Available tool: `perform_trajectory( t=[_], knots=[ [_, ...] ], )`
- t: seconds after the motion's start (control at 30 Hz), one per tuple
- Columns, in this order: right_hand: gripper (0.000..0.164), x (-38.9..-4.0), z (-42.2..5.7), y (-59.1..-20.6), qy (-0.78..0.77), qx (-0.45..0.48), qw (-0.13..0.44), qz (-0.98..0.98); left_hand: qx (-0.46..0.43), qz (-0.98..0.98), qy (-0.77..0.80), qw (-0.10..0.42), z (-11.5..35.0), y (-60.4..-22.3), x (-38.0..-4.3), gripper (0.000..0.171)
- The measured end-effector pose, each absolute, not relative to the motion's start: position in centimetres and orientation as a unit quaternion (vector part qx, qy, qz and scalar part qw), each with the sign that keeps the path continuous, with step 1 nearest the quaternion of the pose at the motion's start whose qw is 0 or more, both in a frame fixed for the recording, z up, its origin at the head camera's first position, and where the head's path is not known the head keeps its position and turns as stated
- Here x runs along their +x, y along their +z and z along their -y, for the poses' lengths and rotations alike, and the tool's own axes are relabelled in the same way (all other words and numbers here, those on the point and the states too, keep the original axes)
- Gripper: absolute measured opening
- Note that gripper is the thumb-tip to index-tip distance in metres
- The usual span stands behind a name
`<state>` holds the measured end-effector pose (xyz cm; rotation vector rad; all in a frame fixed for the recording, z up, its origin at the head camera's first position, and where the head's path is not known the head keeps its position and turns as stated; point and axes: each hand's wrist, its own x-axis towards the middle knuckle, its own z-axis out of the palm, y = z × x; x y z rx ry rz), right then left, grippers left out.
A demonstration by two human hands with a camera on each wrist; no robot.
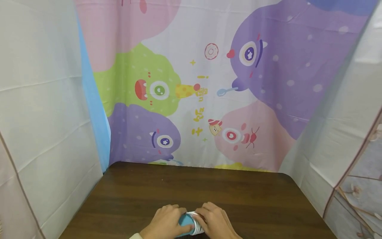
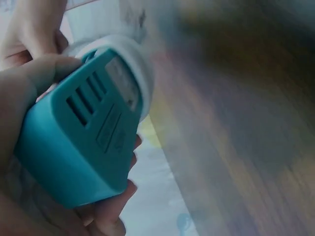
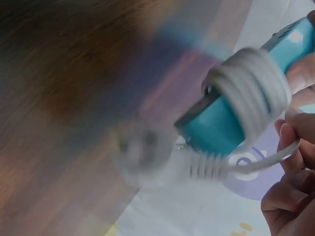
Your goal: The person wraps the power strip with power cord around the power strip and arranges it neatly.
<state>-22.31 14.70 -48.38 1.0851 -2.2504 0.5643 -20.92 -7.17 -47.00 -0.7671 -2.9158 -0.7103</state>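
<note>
A teal power strip (image 2: pixel 83 147) with slots in its side is held by my left hand (image 1: pixel 167 221), thumb on one face and fingers beneath. Several turns of white cord (image 3: pixel 253 96) wrap around its other end. My right hand (image 1: pixel 215 219) is at that end and pinches the loose length of cord, as the right wrist view shows. From this length hangs a white plug (image 3: pixel 150 155), blurred, beside the strip's end. In the head view both hands cover much of the strip, and the plug is hidden.
Both hands are over the near edge of a dark brown wooden table (image 1: pixel 191 186). Behind it hangs a curtain (image 1: pixel 194 43) printed with cartoon monsters. Pale fabric walls (image 1: pixel 50 99) stand at the left and right sides.
</note>
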Motion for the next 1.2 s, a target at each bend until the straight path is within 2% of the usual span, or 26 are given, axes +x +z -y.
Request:
perform_trajectory(
  t=[0.2,0.37,0.5,0.63,0.77,0.93,1.07,1.2],
  knots=[
    [0.012,-21.9,-14.3,-47.8,0.246,0.372,0.259,0.857,-0.211,0.952,-0.195,0.105,6.9,-47.2,-20.9,0.069],
    [0.01,-21.7,-14.2,-47.6,0.293,0.35,0.261,0.851,-0.189,0.94,-0.226,0.173,6.9,-47.6,-21.3,0.064],
    [0.011,-21.6,-14.2,-47.4,0.328,0.328,0.243,0.852,-0.186,0.922,-0.284,0.186,7.0,-47.6,-21.7,0.054],
    [0.014,-21.5,-14.4,-47.4,0.346,0.318,0.224,0.854,-0.171,0.911,-0.345,0.149,7.1,-47.6,-22.1,0.057],
    [0.012,-21.6,-14.5,-47.5,0.354,0.311,0.223,0.853,-0.151,0.88,-0.444,0.068,7.4,-47.4,-22.4,0.059],
    [0.009,-21.4,-14.6,-47.6,0.387,0.289,0.22,0.847,-0.112,0.811,-0.574,-0.026,7.3,-47.1,-22.8,0.05],
    [0.011,-21.3,-14.6,-47.7,0.42,0.278,0.189,0.843,-0.081,0.755,-0.647,-0.069,7.2,-47.1,-22.7,0.051],
    [0.014,-21.2,-14.5,-47.7,0.45,0.27,0.155,0.837,-0.072,0.713,-0.688,-0.118,7.3,-47.6,-22.6,0.06]
  ],
)
